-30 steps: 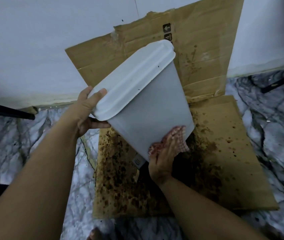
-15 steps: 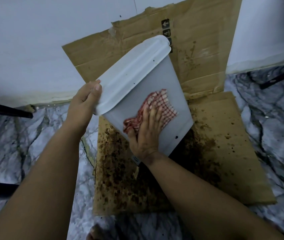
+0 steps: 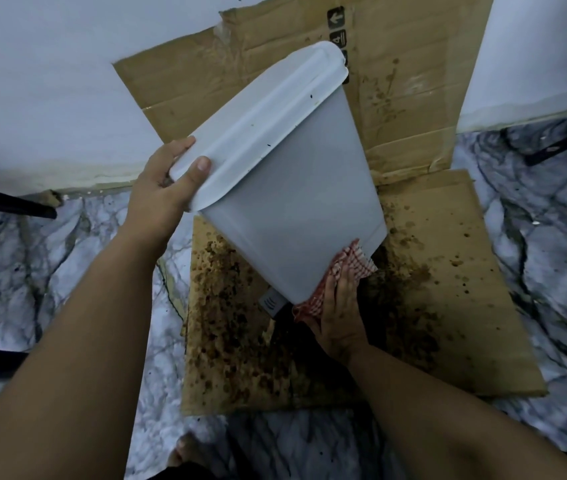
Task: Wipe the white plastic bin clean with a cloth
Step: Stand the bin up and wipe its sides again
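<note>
My left hand (image 3: 162, 188) grips the lidded top of the white bin (image 3: 292, 202) – tilted over the stained cardboard (image 3: 448, 306), top far-left, base near-right – my right hand (image 3: 339, 317) presses the checked cloth (image 3: 342, 275) there

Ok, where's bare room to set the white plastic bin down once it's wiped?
The marble floor right of the stained brown cardboard sheet is bare, as is the floor left of it, bordered by dark bars. The cardboard's right part is only lightly spotted. Its middle is crowded: the tilted white plastic bin, both hands and heavy stains.
</note>
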`<state>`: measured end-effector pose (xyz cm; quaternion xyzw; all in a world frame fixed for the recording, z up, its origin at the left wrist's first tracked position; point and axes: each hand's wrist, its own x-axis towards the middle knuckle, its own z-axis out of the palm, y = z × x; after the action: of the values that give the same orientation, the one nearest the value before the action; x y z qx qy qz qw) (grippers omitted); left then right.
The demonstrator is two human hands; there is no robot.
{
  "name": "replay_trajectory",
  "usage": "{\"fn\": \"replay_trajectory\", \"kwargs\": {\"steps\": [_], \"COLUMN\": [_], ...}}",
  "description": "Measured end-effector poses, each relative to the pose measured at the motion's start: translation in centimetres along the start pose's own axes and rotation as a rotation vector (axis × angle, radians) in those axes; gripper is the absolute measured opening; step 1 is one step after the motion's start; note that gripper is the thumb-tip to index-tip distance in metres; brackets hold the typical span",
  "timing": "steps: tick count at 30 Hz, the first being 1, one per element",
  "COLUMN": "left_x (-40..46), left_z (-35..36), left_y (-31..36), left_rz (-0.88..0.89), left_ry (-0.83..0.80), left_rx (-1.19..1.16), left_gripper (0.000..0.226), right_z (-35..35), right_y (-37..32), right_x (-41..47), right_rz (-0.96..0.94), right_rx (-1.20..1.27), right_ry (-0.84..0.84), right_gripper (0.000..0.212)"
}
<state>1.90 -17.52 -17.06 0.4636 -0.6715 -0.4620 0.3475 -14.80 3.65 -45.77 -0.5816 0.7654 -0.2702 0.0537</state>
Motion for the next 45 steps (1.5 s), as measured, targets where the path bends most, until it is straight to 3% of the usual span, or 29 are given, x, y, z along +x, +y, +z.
{"fn": "replay_trajectory", "kwargs": {"steps": [6,11,15,19,21,25,27,30,36,40,43,45], "left_x": [0.4,0.8,1.1,1.3,1.3,1.2,1.1,1.1,1.0,0.9,0.8,0.7], "left_z": [-0.2,-0.2,-0.1,-0.2,-0.3,-0.1,-0.1,-0.1,0.2,-0.1,-0.2,-0.1], "left_y": [-0.3,-0.6,-0.9,-1.2,-1.3,-1.3,-1.3,-1.0,-0.8,-0.6,-0.5,-0.6], "left_rz": [-0.022,-0.022,-0.016,-0.019,-0.023,-0.007,-0.011,-0.016,-0.023,-0.039,-0.039,-0.027], "left_ry": [0.002,-0.004,0.013,0.036,0.028,0.035,0.027,0.021,0.024,0.013,0.012,0.02], "left_rx": [-0.025,-0.038,-0.052,-0.043,-0.042,-0.048,-0.052,-0.061,-0.075,-0.07,-0.069,-0.063], "left_gripper": [0.06,0.061,0.049,0.037,0.039,0.044,0.046,0.049,0.048,0.052,0.056,0.05], "right_z": [-1.4,-6.2,-10.1,-9.5,-7.5,-3.4,-3.0,-4.3,-10.5,-9.9,-6.8,-5.1], "right_y": [-3.5,-8.7,-13.5,-11.8,-8.4,-0.9,0.3,-1.6,-12.2,-15.7,-13.4,-11.3], "right_x": [2.4,9.8,15.4,15.6,13.5,7.9,7.6,10.3,17.5,15.6,12.2,10.6], "right_rz": [0.048,-0.145,-0.202,-0.223,-0.126,0.368,0.508,0.431,-0.046,-0.043,-0.059,0.021], "right_rx": [0.144,0.136,0.167,0.155,0.176,0.292,0.338,0.333,0.321,0.293,0.197,0.259], "right_ry": [0.084,0.17,0.271,0.278,0.251,0.25,0.232,0.309,0.334,0.345,0.336,0.362], "right_gripper": [0.097,0.096,0.096,0.095,0.094,0.09,0.094,0.09,0.092,0.095,0.092,0.085]}}
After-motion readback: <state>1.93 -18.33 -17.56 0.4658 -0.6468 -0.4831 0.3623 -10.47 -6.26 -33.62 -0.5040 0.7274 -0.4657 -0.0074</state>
